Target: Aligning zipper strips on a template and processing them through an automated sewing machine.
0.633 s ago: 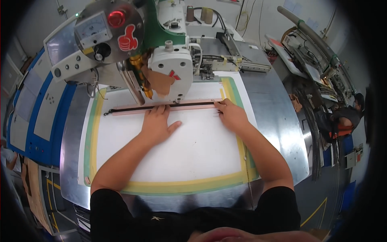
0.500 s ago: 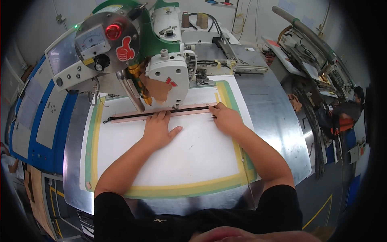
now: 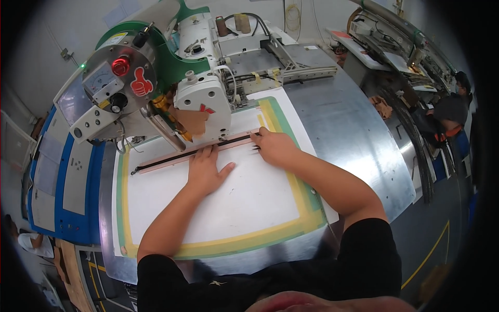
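A long narrow black strip [image 3: 182, 155] lies along a pinkish band [image 3: 156, 166] on a white sheet [image 3: 244, 197] edged with yellow and green tape. My left hand [image 3: 207, 169] rests on the strip's middle, fingers laid forward and thumb spread. At the strip's right end is my right hand [image 3: 275, 148], its fingers curled and pressing there. From under those curled fingers poke two dark points of a small tool [image 3: 255, 148]; the rest of it is hidden. Just beyond the strip stands the white head of a sewing machine [image 3: 204, 104].
A round gauge unit [image 3: 119, 73] with a red knob and a metal tube overhang the sheet's far left. The sheet lies on a shiny metal table [image 3: 358, 135]. A blue cabinet [image 3: 65, 177] stands left. Thread cones [image 3: 241, 23] sit behind; a person [image 3: 451, 112] is at far right.
My view has turned slightly, so the machine sits further left and the strip looks more slanted. Both hands keep their places on the strip.
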Demonstrator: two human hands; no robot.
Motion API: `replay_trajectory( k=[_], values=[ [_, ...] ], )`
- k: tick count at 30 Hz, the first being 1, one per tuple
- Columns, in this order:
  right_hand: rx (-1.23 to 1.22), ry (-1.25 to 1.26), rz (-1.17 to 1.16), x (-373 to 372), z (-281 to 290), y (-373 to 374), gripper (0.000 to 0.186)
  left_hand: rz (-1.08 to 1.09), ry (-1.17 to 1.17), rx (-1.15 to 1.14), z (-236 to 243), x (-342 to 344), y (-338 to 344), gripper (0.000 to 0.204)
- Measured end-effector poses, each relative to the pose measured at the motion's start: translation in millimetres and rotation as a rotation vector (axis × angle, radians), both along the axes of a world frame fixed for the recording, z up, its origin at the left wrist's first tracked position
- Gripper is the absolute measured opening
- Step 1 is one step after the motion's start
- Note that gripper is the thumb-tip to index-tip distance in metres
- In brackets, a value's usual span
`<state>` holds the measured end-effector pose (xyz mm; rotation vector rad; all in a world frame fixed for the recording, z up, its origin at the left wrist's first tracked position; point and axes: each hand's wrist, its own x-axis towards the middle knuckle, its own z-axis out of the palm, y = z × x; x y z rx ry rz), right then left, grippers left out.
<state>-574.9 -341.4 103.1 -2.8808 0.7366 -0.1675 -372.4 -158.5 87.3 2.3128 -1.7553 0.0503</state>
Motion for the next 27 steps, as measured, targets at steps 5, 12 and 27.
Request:
replay_trajectory(
  k=[5,12,27],
  values=[
    [-0.003,-0.005,0.045,14.5,-3.1,6.1,0.045,0.022,-0.002,-0.005,-5.0,3.2,1.0,0.085],
    [-0.006,-0.124,0.087,31.0,-12.2,16.1,0.035,0.031,-0.010,0.001,-8.6,5.3,1.0,0.084],
    [0.044,-0.152,0.113,42.4,-24.3,19.9,0.036,0.053,-0.027,0.010,-14.0,10.5,2.6,0.084]
  ],
)
